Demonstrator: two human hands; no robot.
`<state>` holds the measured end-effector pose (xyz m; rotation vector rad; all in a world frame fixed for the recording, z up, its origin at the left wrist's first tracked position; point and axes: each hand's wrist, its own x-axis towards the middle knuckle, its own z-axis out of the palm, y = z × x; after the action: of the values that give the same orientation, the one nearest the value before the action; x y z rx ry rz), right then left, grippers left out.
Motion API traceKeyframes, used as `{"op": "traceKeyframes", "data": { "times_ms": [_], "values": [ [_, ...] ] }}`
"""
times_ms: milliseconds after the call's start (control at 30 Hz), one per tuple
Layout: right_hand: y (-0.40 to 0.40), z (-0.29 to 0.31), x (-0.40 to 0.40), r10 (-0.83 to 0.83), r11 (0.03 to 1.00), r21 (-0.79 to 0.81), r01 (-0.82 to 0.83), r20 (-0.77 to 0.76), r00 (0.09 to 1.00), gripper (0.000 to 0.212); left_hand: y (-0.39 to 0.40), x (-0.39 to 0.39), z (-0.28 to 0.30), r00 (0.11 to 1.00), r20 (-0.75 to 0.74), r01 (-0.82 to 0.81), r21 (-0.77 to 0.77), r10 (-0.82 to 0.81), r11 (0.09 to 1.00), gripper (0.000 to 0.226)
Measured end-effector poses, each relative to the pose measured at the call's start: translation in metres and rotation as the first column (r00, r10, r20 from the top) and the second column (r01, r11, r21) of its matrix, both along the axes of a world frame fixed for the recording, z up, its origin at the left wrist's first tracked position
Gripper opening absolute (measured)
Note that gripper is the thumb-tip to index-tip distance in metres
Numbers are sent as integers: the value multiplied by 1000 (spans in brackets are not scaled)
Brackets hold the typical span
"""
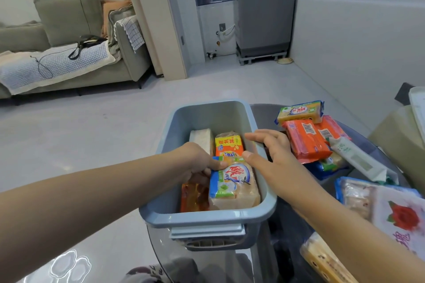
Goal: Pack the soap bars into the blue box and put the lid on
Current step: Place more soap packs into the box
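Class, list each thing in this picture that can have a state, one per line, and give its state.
blue box: open, no lid on, partly filled.
blue-wrapped soap bar: in the box, gripped at its far end.
left hand: inside the box, gripping that bar.
right hand: open, over the box's right rim.
orange soap bars: unpacked, piled on the table.

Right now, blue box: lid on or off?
Off. The blue box is open on top, soap bars visible inside; left hand reaches in.
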<state>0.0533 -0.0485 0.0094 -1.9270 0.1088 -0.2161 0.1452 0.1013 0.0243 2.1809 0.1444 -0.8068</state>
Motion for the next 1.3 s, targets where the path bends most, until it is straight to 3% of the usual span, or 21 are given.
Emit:
{"op": "traceKeyframes", "data": {
  "times_ms": [167, 267, 433, 567, 700, 767, 833, 933, 967, 1133, 1300],
  "values": [
    [-1, -1, 0, -2, 1000, 11, 2, 11, 1000, 37, 9, -6, -6, 989, -3, 145, -54, -145, 988, 26],
    [-1, -2, -1, 18, 1000, -5, -18, 15, 1000, 38, 11, -7, -4, 969, 19, 245, -19, -244, 969, 38],
    [-3, -5, -5, 44, 999, 1, -44, 5, 999, 41, 9, -18, -5, 906, -111, 409, -21, -409, 912, 60],
    [-1, -5, -3, 57, 998, 12, -57, 17, 998, 41, 3, -10, -3, 878, -53, 478, 142, -476, 867, 73],
    [-3, -6, -3, 68, 998, 13, -69, 23, 997, 41, -2, -14, -9, 742, 86, 571, 438, -665, 694, 87],
    [-4, -8, -4, 71, 997, 9, -72, 25, 997, 40, -5, -14, -11, 725, 86, 575, 470, -684, 669, 90],
    [-5, -9, -4, 72, 997, 9, -72, 22, 997, 41, -5, -9, -10, 756, 15, 595, 398, -654, 698, 86],
    [-5, -9, -4, 72, 997, 5, -72, 21, 997, 43, -1, -3, -8, 850, -131, 523, 108, -510, 845, 54],
    [-5, -9, -4, 72, 997, 2, -72, 26, 997, 42, 0, -1, -10, 867, -121, 494, 92, -483, 864, 46],
    [-5, -9, -4, 81, 997, -3, -80, 42, 996, 38, -4, -1, -18, 893, -25, 445, 180, -449, 877, 35],
    [-6, -12, -4, 93, 996, 5, -93, 47, 995, 39, -7, -1, -23, 885, 26, 441, 272, -465, 855, 53]
  ]
}}
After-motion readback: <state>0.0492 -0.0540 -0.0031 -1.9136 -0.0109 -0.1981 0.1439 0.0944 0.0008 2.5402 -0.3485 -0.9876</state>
